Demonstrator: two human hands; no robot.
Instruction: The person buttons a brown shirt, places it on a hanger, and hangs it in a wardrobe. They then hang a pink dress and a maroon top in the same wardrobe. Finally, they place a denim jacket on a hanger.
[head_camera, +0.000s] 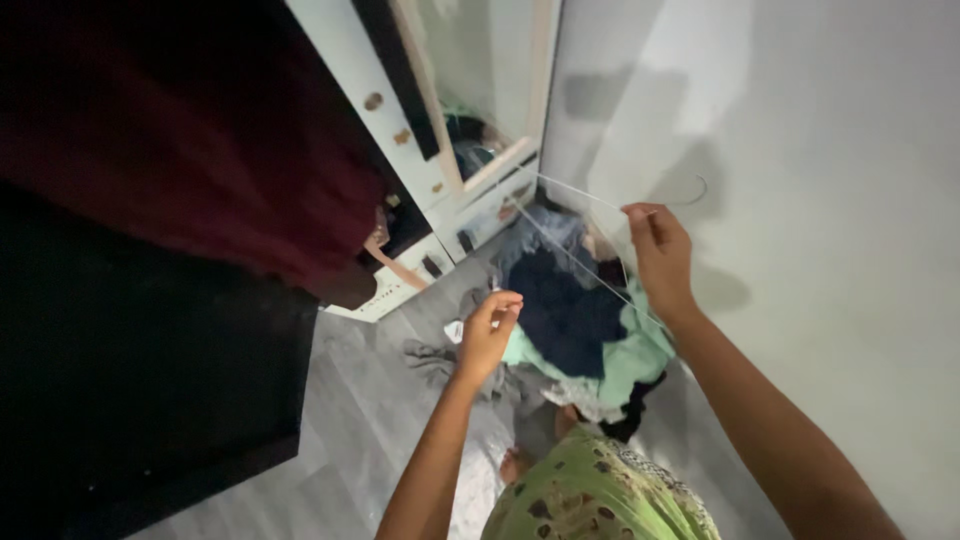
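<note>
Your right hand (660, 250) is pinched shut on the neck of a thin, pale wire clothes hanger (590, 262), just below its hook, which curls out to the right against the plain white wall (820, 200). Your left hand (488, 330) is lower and nearer the floor, its fingertips closed together on the far lower corner of the same hanger, so the wire frame stretches slantwise between your two hands, held in the air above a heap of clothes (575, 320) in dark navy, mint green and pale blue lying on the grey wood-look floor (340, 430) beside the wall.

To handle the hanger well here, keep the right-hand pinch firm, since that hand seems to carry the hanger, and let the left fingers only steady the corner; pulling the two ends apart would likely bend so thin a wire. Keep the frame flat and clear of the heap so no loose cloth snags on it.

To the left stands a white wardrobe with small round knobs and a mirrored door (440, 130), and a dark red garment (200, 150) hangs across the upper left of the view. Your own green patterned clothing (590, 495) shows at the bottom edge.
</note>
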